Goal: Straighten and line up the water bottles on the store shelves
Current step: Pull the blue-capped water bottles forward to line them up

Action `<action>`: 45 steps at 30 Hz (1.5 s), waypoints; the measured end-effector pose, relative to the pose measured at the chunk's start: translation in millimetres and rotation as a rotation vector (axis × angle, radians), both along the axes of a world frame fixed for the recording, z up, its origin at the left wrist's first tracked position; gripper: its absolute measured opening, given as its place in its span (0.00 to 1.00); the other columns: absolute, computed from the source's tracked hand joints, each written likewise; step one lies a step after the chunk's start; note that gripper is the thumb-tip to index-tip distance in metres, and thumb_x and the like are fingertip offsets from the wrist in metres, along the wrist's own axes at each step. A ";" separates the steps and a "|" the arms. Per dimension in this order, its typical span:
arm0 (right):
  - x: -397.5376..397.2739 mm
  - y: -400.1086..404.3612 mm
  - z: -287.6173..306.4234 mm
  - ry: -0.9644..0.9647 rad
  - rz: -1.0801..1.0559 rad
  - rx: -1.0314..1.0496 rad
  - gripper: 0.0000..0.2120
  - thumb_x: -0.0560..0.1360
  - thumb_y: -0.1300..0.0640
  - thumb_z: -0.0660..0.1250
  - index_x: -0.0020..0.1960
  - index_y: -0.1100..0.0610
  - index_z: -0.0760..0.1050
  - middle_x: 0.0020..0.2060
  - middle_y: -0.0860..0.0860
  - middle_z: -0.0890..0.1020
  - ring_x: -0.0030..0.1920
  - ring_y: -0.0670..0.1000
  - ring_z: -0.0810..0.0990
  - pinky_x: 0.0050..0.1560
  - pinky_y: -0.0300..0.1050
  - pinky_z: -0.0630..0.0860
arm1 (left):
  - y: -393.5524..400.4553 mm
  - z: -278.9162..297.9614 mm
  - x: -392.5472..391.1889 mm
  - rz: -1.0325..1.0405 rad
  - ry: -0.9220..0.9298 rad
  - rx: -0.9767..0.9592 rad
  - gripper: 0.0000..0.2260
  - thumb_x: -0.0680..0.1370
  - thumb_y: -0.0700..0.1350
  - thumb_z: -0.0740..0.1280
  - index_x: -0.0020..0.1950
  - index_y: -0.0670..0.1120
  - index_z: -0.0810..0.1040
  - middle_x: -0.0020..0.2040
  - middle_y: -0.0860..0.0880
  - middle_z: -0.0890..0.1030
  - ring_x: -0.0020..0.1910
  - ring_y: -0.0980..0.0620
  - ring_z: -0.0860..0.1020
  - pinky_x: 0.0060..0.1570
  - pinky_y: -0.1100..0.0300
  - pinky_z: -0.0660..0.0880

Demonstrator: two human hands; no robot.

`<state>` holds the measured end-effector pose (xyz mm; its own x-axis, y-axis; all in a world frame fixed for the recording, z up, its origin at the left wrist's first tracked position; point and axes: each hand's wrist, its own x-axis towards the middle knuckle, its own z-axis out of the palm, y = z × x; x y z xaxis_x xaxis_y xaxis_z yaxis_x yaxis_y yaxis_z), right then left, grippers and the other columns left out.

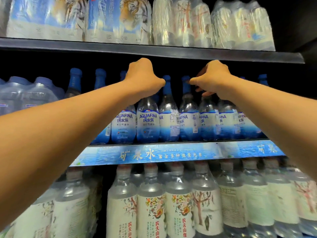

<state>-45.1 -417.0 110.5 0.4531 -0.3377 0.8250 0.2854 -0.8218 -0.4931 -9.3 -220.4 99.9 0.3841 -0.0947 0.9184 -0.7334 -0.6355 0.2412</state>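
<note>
gripping necks of clear blue-capped plastic water bottles (148, 121), left hand (143, 78) and right hand (211, 79) risked toppling neighbours if yanked.

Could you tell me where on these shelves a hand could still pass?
Only above the Aquafina bottles, in the dark gap under the upper shelf edge, where the left hand and right hand reach. Bottles stand crowded along the row, as do the wrapped packs below.
</note>
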 end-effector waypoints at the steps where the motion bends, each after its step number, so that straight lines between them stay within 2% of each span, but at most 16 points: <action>1: 0.2 -5.7 1.1 0.009 -0.004 -0.009 0.15 0.70 0.53 0.78 0.48 0.63 0.81 0.40 0.59 0.85 0.38 0.54 0.86 0.36 0.51 0.84 | -9.5 1.0 -3.3 -0.008 0.022 0.007 0.13 0.71 0.49 0.73 0.48 0.40 0.81 0.44 0.44 0.82 0.43 0.46 0.80 0.44 0.51 0.80; 5: 8.7 -17.5 4.7 -0.005 -0.073 -0.119 0.17 0.69 0.50 0.78 0.46 0.63 0.81 0.42 0.59 0.84 0.42 0.58 0.85 0.42 0.51 0.83 | -38.9 9.4 -9.4 0.061 0.085 0.050 0.09 0.73 0.45 0.71 0.47 0.39 0.78 0.42 0.45 0.79 0.35 0.49 0.73 0.30 0.59 0.69; 7: 13.0 -21.0 6.0 -0.014 -0.096 -0.195 0.16 0.68 0.48 0.78 0.42 0.61 0.79 0.42 0.57 0.83 0.41 0.56 0.83 0.35 0.45 0.77 | -52.1 10.5 -9.5 0.149 0.108 0.062 0.05 0.74 0.40 0.68 0.42 0.41 0.74 0.40 0.45 0.76 0.32 0.51 0.70 0.26 0.61 0.65; 9: 19.3 -21.2 8.6 -0.015 -0.074 -0.231 0.19 0.67 0.47 0.79 0.36 0.57 0.72 0.37 0.53 0.78 0.36 0.53 0.78 0.28 0.40 0.68 | -61.6 9.4 -6.9 0.191 0.149 0.049 0.09 0.75 0.39 0.67 0.38 0.43 0.69 0.37 0.46 0.72 0.31 0.51 0.69 0.25 0.61 0.64; 13: 32.8 -20.3 9.6 0.008 -0.080 -0.267 0.22 0.68 0.45 0.78 0.33 0.54 0.67 0.32 0.49 0.71 0.33 0.50 0.73 0.24 0.40 0.62 | -72.4 6.8 2.1 0.260 0.190 0.073 0.06 0.77 0.38 0.64 0.41 0.42 0.69 0.45 0.43 0.73 0.45 0.46 0.72 0.28 0.60 0.64; 16: 42.0 -18.9 5.2 0.034 -0.101 -0.311 0.23 0.70 0.44 0.76 0.33 0.54 0.66 0.32 0.49 0.71 0.32 0.49 0.72 0.26 0.41 0.63 | -76.7 8.0 4.9 0.281 0.201 0.084 0.03 0.77 0.37 0.63 0.46 0.44 0.70 0.46 0.43 0.72 0.53 0.42 0.75 0.38 0.58 0.68; 19: 47.3 -13.2 3.4 0.054 -0.118 -0.331 0.21 0.70 0.43 0.75 0.37 0.56 0.68 0.33 0.49 0.71 0.38 0.53 0.75 0.30 0.42 0.67 | -80.8 7.8 7.0 0.296 0.231 0.133 0.03 0.78 0.38 0.64 0.44 0.42 0.72 0.43 0.43 0.74 0.55 0.40 0.78 0.42 0.57 0.72; 23: 46.2 -10.6 7.2 0.105 -0.198 -0.358 0.20 0.69 0.46 0.77 0.48 0.58 0.72 0.40 0.52 0.75 0.42 0.55 0.76 0.38 0.44 0.71 | -83.4 9.9 14.5 0.234 0.251 0.114 0.04 0.78 0.37 0.65 0.51 0.38 0.77 0.52 0.39 0.80 0.53 0.38 0.80 0.52 0.51 0.80; 26: 43.2 -13.8 7.4 0.115 -0.218 -0.335 0.19 0.70 0.49 0.77 0.38 0.58 0.69 0.41 0.54 0.77 0.44 0.55 0.79 0.40 0.45 0.74 | -81.1 10.6 17.5 0.163 0.236 0.081 0.06 0.77 0.36 0.63 0.41 0.42 0.74 0.43 0.43 0.79 0.53 0.38 0.81 0.48 0.55 0.79; 28: 42.8 -16.6 7.3 0.125 -0.090 -0.229 0.18 0.70 0.52 0.77 0.35 0.57 0.69 0.35 0.54 0.78 0.39 0.56 0.83 0.41 0.47 0.81 | -78.8 11.0 18.5 0.140 0.231 0.032 0.02 0.76 0.35 0.66 0.44 0.41 0.75 0.42 0.42 0.79 0.48 0.38 0.82 0.47 0.50 0.81; 30: 42.6 -20.0 7.3 0.163 0.122 -0.090 0.13 0.72 0.57 0.76 0.38 0.59 0.72 0.33 0.54 0.79 0.34 0.54 0.83 0.38 0.48 0.83 | -76.0 12.3 18.9 0.124 0.233 -0.005 0.08 0.73 0.35 0.72 0.39 0.41 0.73 0.38 0.43 0.79 0.41 0.39 0.83 0.43 0.45 0.83; 32: 41.4 -24.7 8.3 0.197 0.295 -0.006 0.07 0.74 0.62 0.73 0.47 0.62 0.75 0.38 0.55 0.81 0.34 0.52 0.82 0.34 0.44 0.82 | -72.2 13.8 17.4 0.121 0.222 -0.008 0.16 0.70 0.41 0.77 0.34 0.45 0.69 0.33 0.45 0.78 0.36 0.43 0.84 0.40 0.47 0.83; 34: 40.8 -28.1 9.3 0.221 0.384 0.012 0.09 0.75 0.65 0.70 0.55 0.64 0.75 0.43 0.57 0.82 0.37 0.51 0.83 0.33 0.43 0.83 | -68.3 13.8 16.6 0.140 0.175 -0.005 0.17 0.67 0.46 0.80 0.33 0.45 0.70 0.34 0.45 0.81 0.34 0.45 0.84 0.38 0.49 0.83; 38: 43.6 -31.9 9.2 0.235 0.435 0.035 0.13 0.75 0.62 0.72 0.58 0.63 0.77 0.49 0.59 0.84 0.42 0.51 0.84 0.44 0.46 0.84 | -66.6 13.9 19.1 0.130 0.154 0.009 0.13 0.69 0.48 0.77 0.38 0.44 0.74 0.42 0.44 0.82 0.41 0.46 0.82 0.42 0.55 0.81; 41: 46.3 -32.1 7.7 0.190 0.364 0.046 0.22 0.69 0.54 0.79 0.58 0.63 0.77 0.49 0.57 0.84 0.44 0.55 0.86 0.47 0.50 0.84 | -65.3 15.1 18.0 -0.054 0.279 -0.059 0.08 0.73 0.40 0.73 0.47 0.41 0.75 0.46 0.41 0.80 0.45 0.44 0.81 0.48 0.49 0.82; 45: 45.7 -31.1 6.4 0.150 0.337 0.064 0.22 0.68 0.56 0.80 0.56 0.66 0.77 0.47 0.59 0.85 0.41 0.57 0.86 0.45 0.52 0.85 | -65.5 15.0 16.8 -0.100 0.322 -0.070 0.09 0.73 0.33 0.72 0.42 0.41 0.72 0.44 0.40 0.79 0.40 0.44 0.81 0.41 0.48 0.83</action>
<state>0.6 -448.1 116.9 0.6620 -0.1979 0.7229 0.4549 -0.6604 -0.5974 7.6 -285.9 114.9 0.6473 -0.0876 0.7571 -0.6703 -0.5382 0.5108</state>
